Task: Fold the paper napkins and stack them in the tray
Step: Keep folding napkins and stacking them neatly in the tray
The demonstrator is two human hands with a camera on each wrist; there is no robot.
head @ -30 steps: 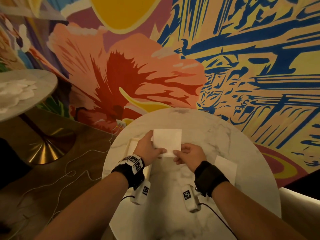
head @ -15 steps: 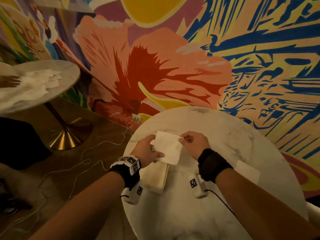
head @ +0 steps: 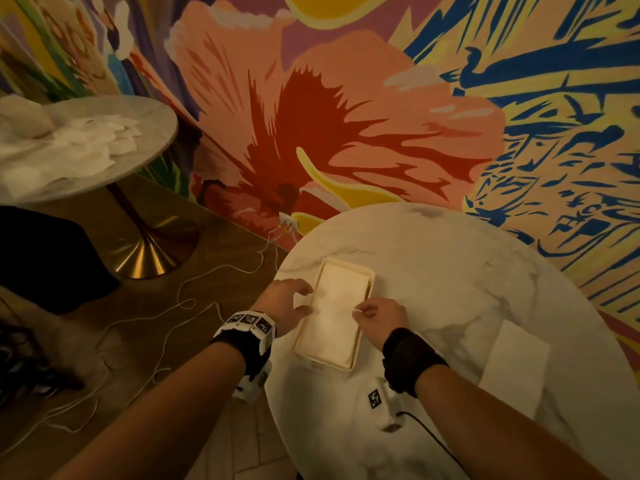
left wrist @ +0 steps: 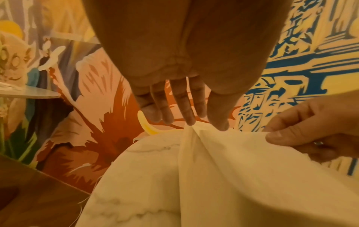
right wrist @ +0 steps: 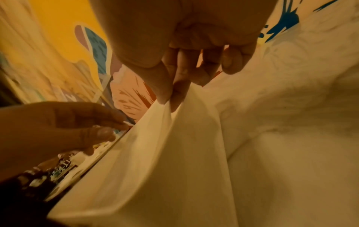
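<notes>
Hidden: the tray (head: 347,366) floor lies under the napkin (head: 335,313) in the head view; whether folded ones sit beneath cannot be told.
Cut off: both forearms leave the bottom edge; the wrist views are blurred low down, where the paper fills the frame.
Left hand (head: 284,304): at the tray's left rim. Head view shows only its back; the wrist view shows the fingers (left wrist: 182,106) nearly straight, with a peak of napkin (left wrist: 252,176) pinched between thumb tip and a fingertip.
Right hand (head: 381,315): at the tray's right rim, thumb and forefinger nipped on the napkin's edge. The wrist view shows the pinch (right wrist: 170,95) plainly, the other fingers curled above it (a ring shows only in the left wrist view).
Napkin: spans from one set of fingertips to the other, sagging below them into the tray.
Spare napkin (head: 512,372): flat on the table, right of the right wrist, well apart from the fingers.
Surface: round white marble table (head: 450,271).
Room: painted flower mural (head: 346,116) beyond the fingers; a second round table (head: 152,133) far left holds loose white napkins (head: 86,140); white cables (head: 194,299) trail on the wooden floor.
</notes>
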